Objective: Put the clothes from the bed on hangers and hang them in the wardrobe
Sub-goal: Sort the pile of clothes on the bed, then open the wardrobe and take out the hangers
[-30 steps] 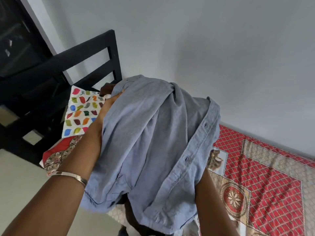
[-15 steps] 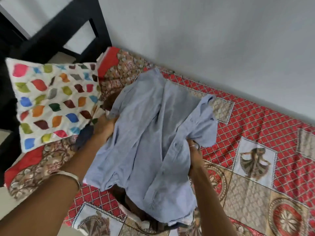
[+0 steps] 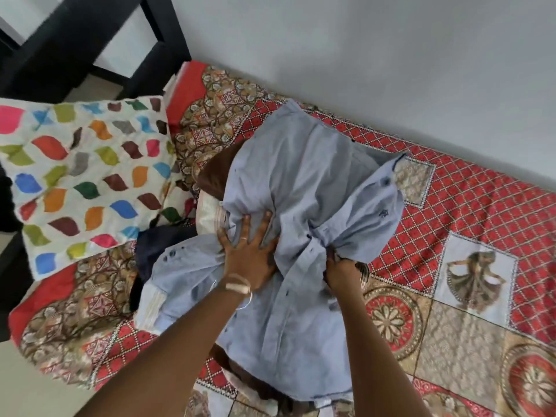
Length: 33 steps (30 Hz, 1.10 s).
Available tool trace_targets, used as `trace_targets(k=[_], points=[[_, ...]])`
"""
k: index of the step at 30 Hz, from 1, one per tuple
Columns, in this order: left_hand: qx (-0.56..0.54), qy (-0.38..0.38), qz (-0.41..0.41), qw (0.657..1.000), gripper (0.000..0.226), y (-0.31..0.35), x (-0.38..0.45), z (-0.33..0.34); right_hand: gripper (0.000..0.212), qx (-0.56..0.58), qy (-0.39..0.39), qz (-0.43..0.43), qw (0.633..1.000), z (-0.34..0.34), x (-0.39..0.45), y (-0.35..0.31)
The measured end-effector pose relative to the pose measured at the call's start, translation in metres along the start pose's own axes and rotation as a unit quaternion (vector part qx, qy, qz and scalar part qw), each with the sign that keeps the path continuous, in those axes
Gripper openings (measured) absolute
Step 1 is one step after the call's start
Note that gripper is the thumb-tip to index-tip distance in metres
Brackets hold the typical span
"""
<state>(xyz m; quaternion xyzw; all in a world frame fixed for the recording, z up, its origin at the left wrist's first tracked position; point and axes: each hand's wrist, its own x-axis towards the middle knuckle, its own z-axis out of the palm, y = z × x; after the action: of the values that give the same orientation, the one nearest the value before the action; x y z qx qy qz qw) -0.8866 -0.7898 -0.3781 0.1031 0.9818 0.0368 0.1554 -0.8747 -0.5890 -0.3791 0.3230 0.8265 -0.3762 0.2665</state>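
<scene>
Head view. Light-blue shirt (image 3: 301,206) lies crumpled on top of a clothes pile (image 3: 168,245) on the bed (image 3: 451,296), approx mid-frame.

L hand (image 3: 249,254): fingers straight and spread, palm pressing flat on shirt centre; bangle at wrist. R hand (image 3: 343,266): fingers curled into a bunched fold of shirt at its R side, gripping it.

Edges/room: bed's far edge runs tight along grey wall (image 3: 361,70), no gap seen. Near-L bed corner drops to pale floor (image 3: 39,386). Black bed frame (image 3: 75,40) at head end, upper L. Bedspread to R of shirt is bare, patterned red/gold. Pillow (image 3: 81,176), white w/ coloured leaf shapes, just L of pile, touching it.

Counts: 1 blue shirt on top; under it at least 3 other garments showing (brown, navy, white-striped), exact no. can't tell. 1 pillow. 2 hands.
</scene>
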Motion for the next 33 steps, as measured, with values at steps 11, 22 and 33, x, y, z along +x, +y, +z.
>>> trace_targets(k=[11,22,33], points=[[-0.033,-0.211,-0.106,0.971,0.045,0.072,-0.045,-0.120,0.009,0.241,-0.061,0.079,0.965,-0.067,-0.125,0.047],[-0.356,-0.107,0.088,0.924,0.020,0.282,-0.180,-0.219,0.015,0.527,0.143,-0.078,0.834,-0.229,-0.334,0.141],[-0.446,-0.162,0.360,0.804,0.017,0.547,-0.505,-0.270,0.009,0.571,0.439,-0.128,0.682,-0.325,-0.669,0.391]])
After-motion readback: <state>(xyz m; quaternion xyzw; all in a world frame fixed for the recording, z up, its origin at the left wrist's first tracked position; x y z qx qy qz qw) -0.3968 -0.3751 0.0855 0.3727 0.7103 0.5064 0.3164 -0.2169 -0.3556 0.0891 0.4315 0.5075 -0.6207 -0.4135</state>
